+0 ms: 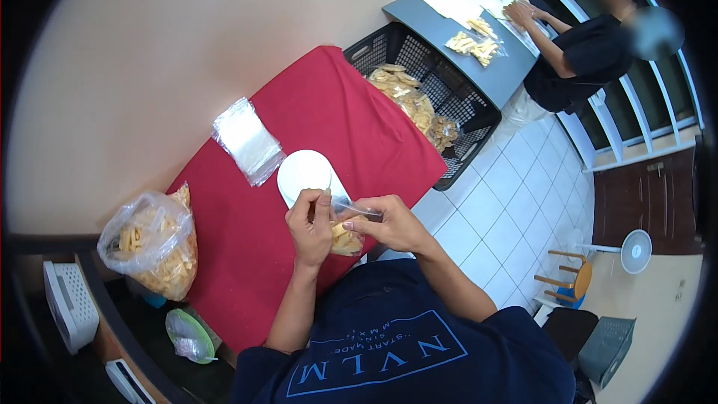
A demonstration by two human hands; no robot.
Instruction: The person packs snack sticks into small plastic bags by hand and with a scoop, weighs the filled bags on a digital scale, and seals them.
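Between my two hands, close to my chest, is a small clear bag (347, 241) with pale yellow snack pieces inside. My left hand (310, 226) pinches one side of its top edge, and my right hand (389, 223) grips the other side. Just beyond my hands a round white scale (304, 173) lies on the red cloth (247, 254). A stack of flat clear bags (247, 141) rests on the cloth near the wall. At the table's left end stands a large open plastic bag (153, 243) full of yellow snack pieces.
A black crate (471, 116) holding filled bags (407, 97) adjoins the red table. Beyond it, a person (580, 52) leans over a grey table (441, 37) with papers and snack packs (477, 45). A wooden stool (572, 277) and fan (636, 251) stand at the right.
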